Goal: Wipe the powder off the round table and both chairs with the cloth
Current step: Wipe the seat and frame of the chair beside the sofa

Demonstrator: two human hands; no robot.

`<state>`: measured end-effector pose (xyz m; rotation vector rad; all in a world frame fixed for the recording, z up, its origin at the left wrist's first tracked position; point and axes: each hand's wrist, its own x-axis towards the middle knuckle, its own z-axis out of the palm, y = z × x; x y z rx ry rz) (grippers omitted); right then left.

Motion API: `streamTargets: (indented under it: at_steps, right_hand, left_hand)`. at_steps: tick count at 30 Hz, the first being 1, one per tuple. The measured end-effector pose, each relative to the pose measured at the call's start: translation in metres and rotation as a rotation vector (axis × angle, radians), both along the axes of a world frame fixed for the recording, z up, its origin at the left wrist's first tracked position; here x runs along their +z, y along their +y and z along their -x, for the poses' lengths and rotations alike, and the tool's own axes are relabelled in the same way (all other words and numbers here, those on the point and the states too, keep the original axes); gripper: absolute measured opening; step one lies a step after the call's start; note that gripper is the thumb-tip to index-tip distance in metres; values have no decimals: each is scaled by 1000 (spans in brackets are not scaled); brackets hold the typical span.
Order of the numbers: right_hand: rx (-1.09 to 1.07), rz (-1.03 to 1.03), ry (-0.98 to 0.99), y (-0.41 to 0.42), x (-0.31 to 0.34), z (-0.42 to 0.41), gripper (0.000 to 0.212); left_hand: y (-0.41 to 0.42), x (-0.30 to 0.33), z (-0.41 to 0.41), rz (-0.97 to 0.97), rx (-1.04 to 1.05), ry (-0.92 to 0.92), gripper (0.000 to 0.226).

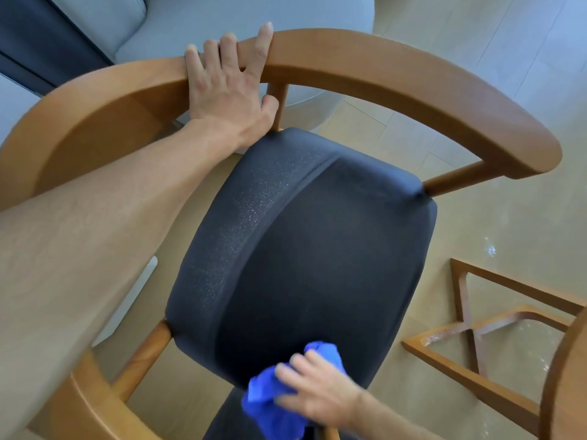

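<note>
The floor point(476, 217) is pale tile, with white powder specks at right. On it stands the chair point(413, 81), its curved wooden rail around a dark seat point(317, 249) dusted with powder on its left side. The left hand point(227, 87) grips the rail, fingers curled over it. The right hand point(320, 395), blurred, holds the blue cloth point(270, 398) bunched at the seat's near edge.

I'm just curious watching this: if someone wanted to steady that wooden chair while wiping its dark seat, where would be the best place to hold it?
Probably the curved wooden backrest rail, taken from above. It arcs round the black seat cushion at a handy height, and fingers can hook over its top. The left hand grips it that way, while the right hand holds the blue cloth.
</note>
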<state>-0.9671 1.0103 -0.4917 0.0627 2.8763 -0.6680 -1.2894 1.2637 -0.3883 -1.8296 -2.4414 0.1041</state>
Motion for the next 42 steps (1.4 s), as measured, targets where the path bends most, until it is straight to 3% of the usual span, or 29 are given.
streamTargets:
  at_steps: [4, 9, 15, 17, 20, 23, 27, 29, 32, 36, 38, 42]
  right_hand:
    - [-309, -188, 111, 109, 5, -6, 31]
    - [-835, -302, -72, 220, 12, -21, 54]
    - [-1380, -326, -191, 196, 1, 19, 58]
    - [-1368, -312, -118, 156, 3, 35, 59]
    - [-1121, -246, 2, 66, 5, 34, 59]
    - [-867, -117, -15, -10, 7, 12, 52]
    - [-682, 97, -112, -1, 31, -6, 60]
    - [-761, 196, -116, 19, 42, -8, 61]
    - [-1102, 438, -56, 50, 58, -7, 49]
    - [-1540, 807, 185, 96, 90, 0, 39]
    - [-1588, 879, 321, 116, 106, 1, 28]
    - [-1630, 1034, 461, 137, 134, 3, 41]
  left_hand:
    - [0, 0, 0, -15, -10, 6, 69]
    - [0, 0, -1, -12, -8, 7, 70]
    - [0, 0, -3, -8, -10, 14, 70]
    - [-1, -1, -2, -12, -10, 10, 69]
    - [-2, -1, -1, -1, -11, -4, 69]
    - [0, -1, -2, 25, 1, -1, 69]
    - [0, 1, -4, 50, 30, -15, 70]
    - [0, 2, -7, 62, 58, -41, 72]
    - [-8, 5, -16, 99, 76, -64, 77]
    - [-36, 16, -41, 100, 78, -118, 77]
    - [-55, 25, -65, 112, 52, -188, 73]
    - [-96, 41, -116, 191, -51, -500, 50]
